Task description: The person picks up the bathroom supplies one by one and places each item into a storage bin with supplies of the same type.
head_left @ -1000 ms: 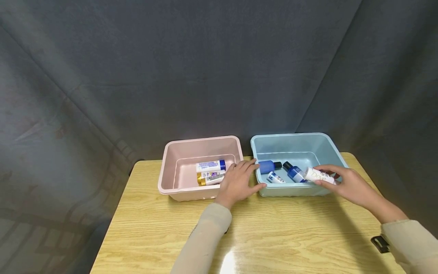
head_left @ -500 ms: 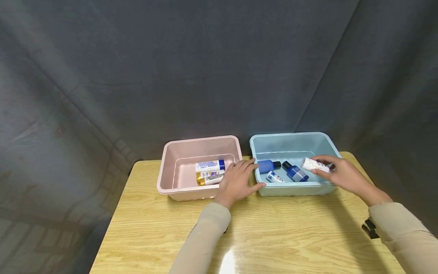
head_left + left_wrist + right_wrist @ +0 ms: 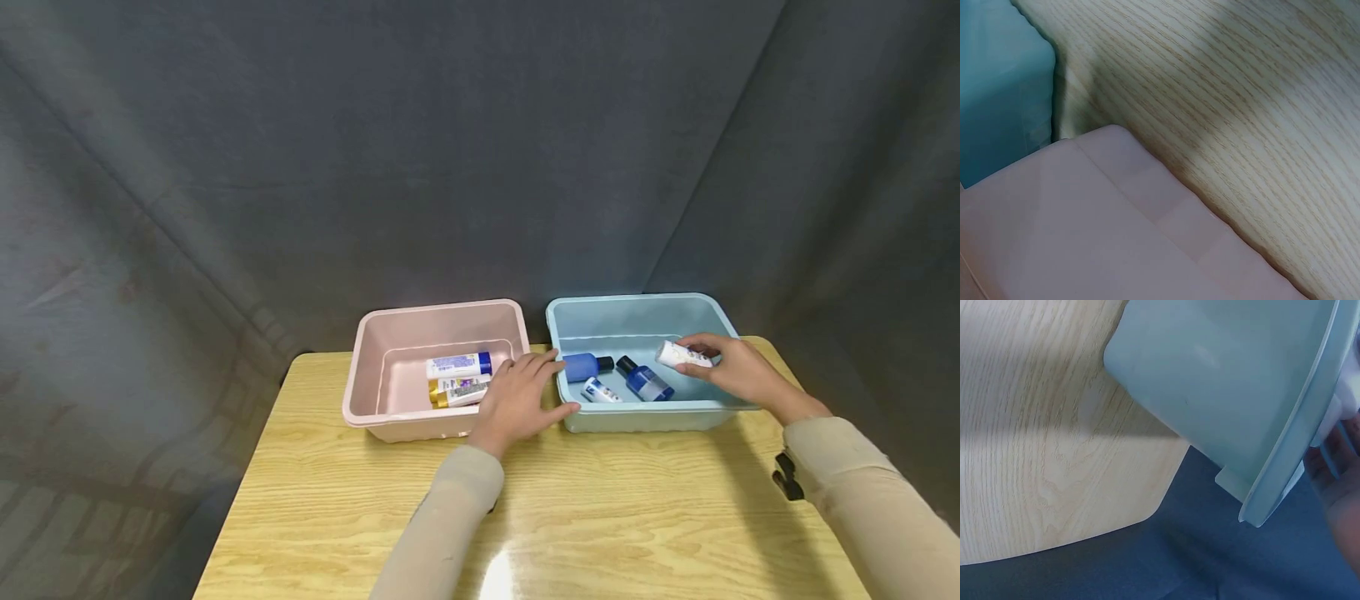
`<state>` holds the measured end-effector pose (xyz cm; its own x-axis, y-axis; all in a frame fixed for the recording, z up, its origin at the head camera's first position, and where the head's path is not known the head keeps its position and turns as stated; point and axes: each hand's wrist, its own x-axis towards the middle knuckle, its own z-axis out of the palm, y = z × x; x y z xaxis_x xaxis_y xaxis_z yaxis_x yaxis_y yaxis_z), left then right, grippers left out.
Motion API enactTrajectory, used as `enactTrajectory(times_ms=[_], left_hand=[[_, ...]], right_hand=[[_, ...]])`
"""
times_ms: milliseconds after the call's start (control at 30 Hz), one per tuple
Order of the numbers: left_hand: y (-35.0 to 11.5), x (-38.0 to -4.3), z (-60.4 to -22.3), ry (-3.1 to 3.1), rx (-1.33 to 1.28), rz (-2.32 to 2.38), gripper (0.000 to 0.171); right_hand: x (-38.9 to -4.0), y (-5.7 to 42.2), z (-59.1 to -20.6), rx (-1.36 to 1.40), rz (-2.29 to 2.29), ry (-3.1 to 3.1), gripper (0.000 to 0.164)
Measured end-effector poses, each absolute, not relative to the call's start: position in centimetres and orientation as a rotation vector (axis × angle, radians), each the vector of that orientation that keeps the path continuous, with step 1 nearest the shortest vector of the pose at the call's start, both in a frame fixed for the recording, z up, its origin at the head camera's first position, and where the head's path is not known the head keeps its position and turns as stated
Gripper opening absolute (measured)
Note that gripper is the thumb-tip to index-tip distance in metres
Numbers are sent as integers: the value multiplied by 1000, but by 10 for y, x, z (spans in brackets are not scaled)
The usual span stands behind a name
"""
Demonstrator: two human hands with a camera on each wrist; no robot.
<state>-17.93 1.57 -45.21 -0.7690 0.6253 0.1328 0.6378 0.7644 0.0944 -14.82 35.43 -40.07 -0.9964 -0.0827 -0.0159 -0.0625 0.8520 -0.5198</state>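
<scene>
My right hand [image 3: 742, 371] grips a white bottle [image 3: 675, 354] with lettering on its side, holding it tilted over the right part of the light blue bin [image 3: 637, 308]. In the right wrist view that hand [image 3: 1342, 487] shows at the right edge, behind the bin's rim. Under and left of the bottle, a dark blue bottle [image 3: 651, 385] with a black cap, a second blue bottle [image 3: 582, 367] and a small white-and-blue bottle [image 3: 600, 391] lie in the bin. My left hand [image 3: 516, 400] spreads its fingers at the blue bin's left rim, overlapping the pink bin's near right corner.
The pink bin [image 3: 442, 310] stands left of the blue one and holds a white tube [image 3: 453, 366] with a blue cap and gold-capped tubes [image 3: 457, 390]. Both bins sit toward the back of the wooden table [image 3: 600, 500]. A dark curtain [image 3: 480, 150] hangs behind.
My right hand has moved left and slightly back with the white bottle, further in over the blue bin. The left hand has stayed in place.
</scene>
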Motion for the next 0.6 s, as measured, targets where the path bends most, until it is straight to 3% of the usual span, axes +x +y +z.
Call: enactTrajectory(times_ms=[600], left_hand=[[17,-180,-453,-2856,-1024,-195,80]], right_hand=[[-180,360,-405,49,-836,2843,62]])
